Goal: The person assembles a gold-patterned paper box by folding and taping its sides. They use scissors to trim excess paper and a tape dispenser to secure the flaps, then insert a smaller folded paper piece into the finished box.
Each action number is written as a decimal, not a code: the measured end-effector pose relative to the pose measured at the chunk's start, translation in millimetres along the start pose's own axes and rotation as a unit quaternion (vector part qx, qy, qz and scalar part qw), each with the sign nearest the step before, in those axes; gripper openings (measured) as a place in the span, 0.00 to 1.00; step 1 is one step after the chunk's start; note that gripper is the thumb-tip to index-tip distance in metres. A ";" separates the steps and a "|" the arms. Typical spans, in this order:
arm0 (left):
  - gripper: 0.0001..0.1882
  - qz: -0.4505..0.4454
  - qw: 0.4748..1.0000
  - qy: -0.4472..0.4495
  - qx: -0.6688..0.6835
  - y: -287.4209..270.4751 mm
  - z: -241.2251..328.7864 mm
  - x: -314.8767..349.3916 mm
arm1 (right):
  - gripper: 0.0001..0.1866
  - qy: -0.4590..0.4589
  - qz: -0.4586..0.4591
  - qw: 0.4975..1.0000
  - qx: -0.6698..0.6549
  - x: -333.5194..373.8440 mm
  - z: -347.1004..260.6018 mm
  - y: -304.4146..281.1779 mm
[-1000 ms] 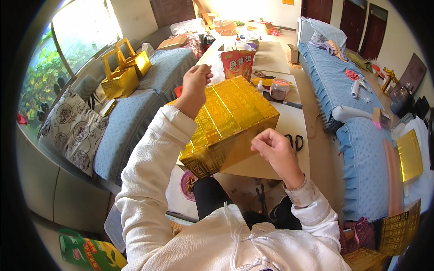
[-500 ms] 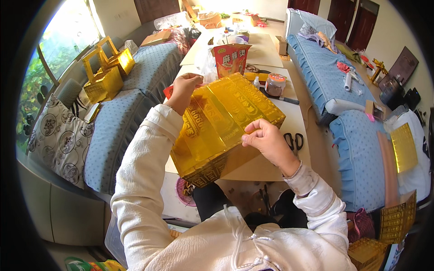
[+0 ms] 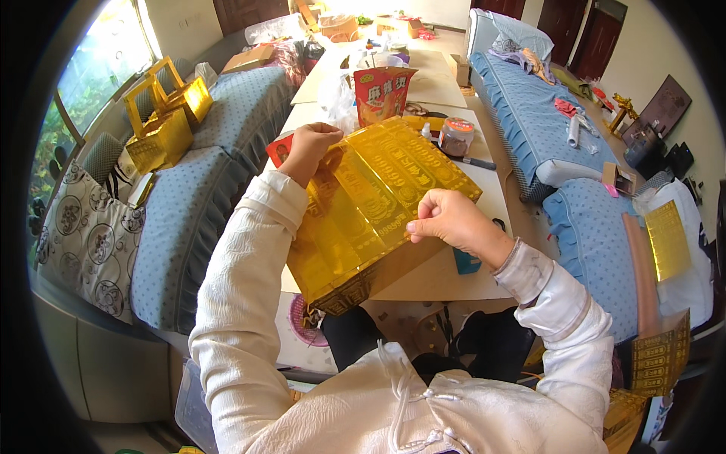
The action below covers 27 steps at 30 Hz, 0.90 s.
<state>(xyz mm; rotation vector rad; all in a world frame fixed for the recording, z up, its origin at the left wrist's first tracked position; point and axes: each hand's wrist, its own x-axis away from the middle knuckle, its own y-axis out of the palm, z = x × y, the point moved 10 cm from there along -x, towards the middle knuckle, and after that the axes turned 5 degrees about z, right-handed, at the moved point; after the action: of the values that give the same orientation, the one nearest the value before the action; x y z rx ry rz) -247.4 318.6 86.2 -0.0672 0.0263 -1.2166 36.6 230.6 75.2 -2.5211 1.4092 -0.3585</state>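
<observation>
A large gold foil-covered box (image 3: 363,200) with embossed patterns rests tilted at the near end of the table, in front of me. My left hand (image 3: 310,151) is closed at its far left edge, thumb and fingers pinched together. Over the near right edge, my right hand (image 3: 457,227) pinches thumb against forefinger, touching or nearly touching the foil. Whatever either pinch holds is too small or thin to make out. A shiny lengthwise seam crosses the top face between the hands. Beneath my right hand a teal object (image 3: 466,262) shows in part.
Behind the box stand a red food packet (image 3: 382,94) and a lidded jar (image 3: 457,136) on the long table (image 3: 427,76). Gold foil baskets (image 3: 160,140) sit on the left blue-covered sofa. A gold sheet (image 3: 667,240) lies at the right. Below is a pink basket (image 3: 306,321).
My right hand has shifted slightly right, and its palm has turned further down. It now covers most of the black scissors handles. The teal object has come into sight. My left hand stays at the box's edge.
</observation>
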 end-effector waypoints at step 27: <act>0.10 0.030 0.999 0.037 -0.018 0.5 -7.8 -7.5 | 0.11 0.078 -0.073 0.977 0.183 -12.6 -6.8 2.1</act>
<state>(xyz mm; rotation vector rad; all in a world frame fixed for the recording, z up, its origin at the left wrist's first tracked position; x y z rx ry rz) -250.0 325.6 78.2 -0.0520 0.1151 -1.1593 26.4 239.8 79.7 -2.3330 1.0879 -0.7801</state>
